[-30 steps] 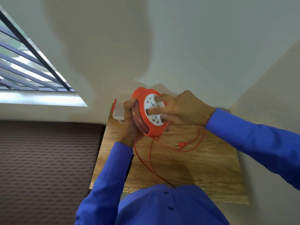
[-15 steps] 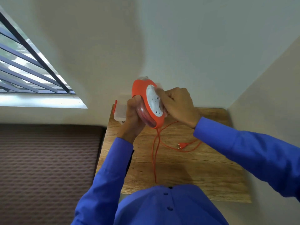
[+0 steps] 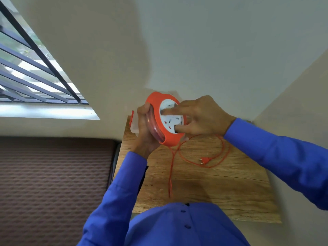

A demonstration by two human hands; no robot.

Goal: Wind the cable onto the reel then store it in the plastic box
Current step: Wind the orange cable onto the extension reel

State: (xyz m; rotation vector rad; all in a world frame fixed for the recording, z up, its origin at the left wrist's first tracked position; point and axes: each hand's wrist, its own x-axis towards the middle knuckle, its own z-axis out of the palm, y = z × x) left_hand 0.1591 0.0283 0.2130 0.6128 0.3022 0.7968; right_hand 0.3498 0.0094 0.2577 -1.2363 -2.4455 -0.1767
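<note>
Head view: I hold the reel (image 3: 166, 119) above the worktop (image 3: 230, 183), left hand (image 3: 144, 128) clenched on its rim, right hand (image 3: 198, 116) with fingers (image 3: 171, 112) pressed on its white face. Cable (image 3: 171, 167) hangs to the worktop; plug (image 3: 205, 160) lies there. Box (image 3: 134, 124) sits behind the left hand.

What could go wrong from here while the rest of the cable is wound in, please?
1. The loose cable lies looped on the table; it might kink or snag as it winds in.
2. The plug may whip up toward the hands.
3. The reel is held in mid-air by the left hand; it could slip.
</note>
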